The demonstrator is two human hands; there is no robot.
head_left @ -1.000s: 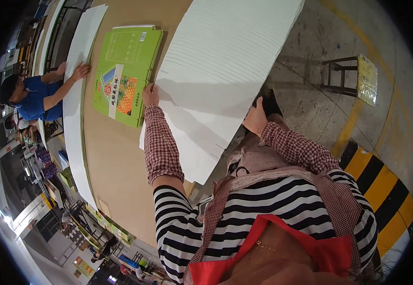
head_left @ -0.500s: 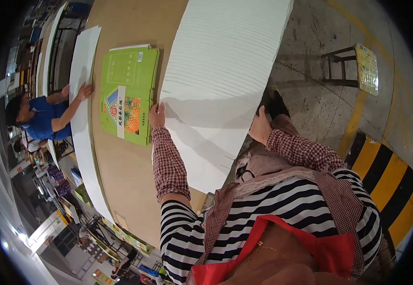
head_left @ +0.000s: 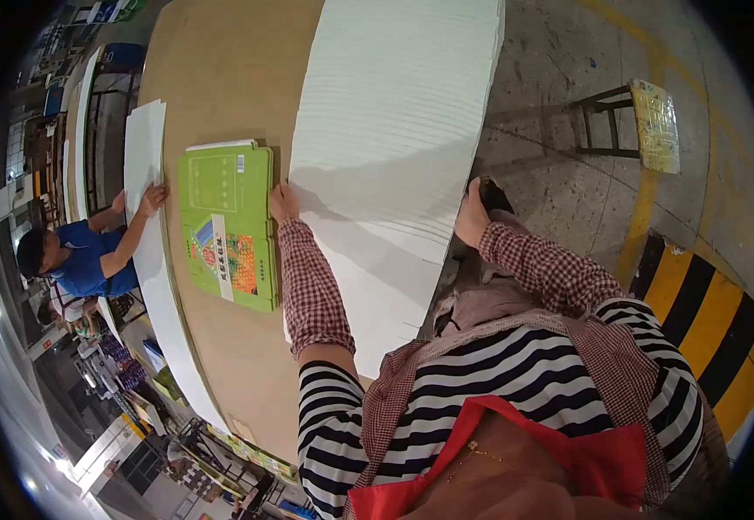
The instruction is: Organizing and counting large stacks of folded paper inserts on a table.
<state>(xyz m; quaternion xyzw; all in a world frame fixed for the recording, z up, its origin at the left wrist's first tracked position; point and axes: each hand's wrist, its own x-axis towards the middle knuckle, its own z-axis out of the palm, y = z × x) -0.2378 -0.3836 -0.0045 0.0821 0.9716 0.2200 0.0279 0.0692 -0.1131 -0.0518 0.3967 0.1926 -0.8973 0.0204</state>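
A long pile of white sheets [head_left: 385, 104] lies fanned out in overlapping layers on the brown table, running away from me. My left hand [head_left: 284, 202] is closed at its left long edge, thumb near the top surface. At the right edge my right hand [head_left: 472, 215] grips the sheets with the thumb up; its other fingers are mostly hidden. Left of my left hand lies a stack of flat green printed cartons [head_left: 225, 230] with a fruit picture, close beside it.
Opposite, a person in blue [head_left: 91, 256] has both hands at another white pile [head_left: 145, 165] along the brown table's [head_left: 221, 69] far edge. A small stool [head_left: 654, 126] stands on the floor at right. A black-and-yellow striped barrier [head_left: 697, 308] is nearer me.
Both my hands have moved farther along the white pile, still at its opposite edges. My left hand is now beside a farther part of the green stack. The view has shifted slightly.
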